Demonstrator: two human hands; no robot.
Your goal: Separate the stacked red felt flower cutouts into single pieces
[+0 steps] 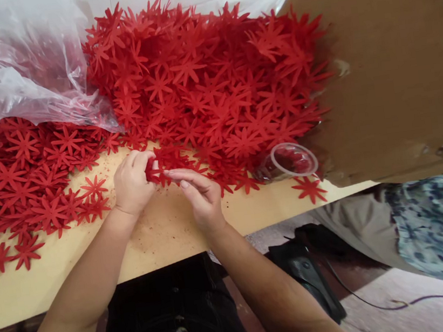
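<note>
My left hand (pixel 133 180) is closed around red flower-shaped pieces (pixel 151 171) above the table's front part. Just to its right, my right hand (pixel 203 195) has its fingers bent, with the fingertips at the edge of a red petal; whether they grip it cannot be made out. A large heap of red flower pieces (pixel 203 87) rises behind both hands. A second, lower pile of the same pieces (pixel 22 176) spreads over the left of the table.
Clear plastic sheeting (pixel 38 76) lies over the left pile. A transparent cup (pixel 294 159) rests on its side by a large cardboard box (pixel 392 67). Beyond the table edge (pixel 168 257), a person's patterned clothing (pixel 441 224) shows at right.
</note>
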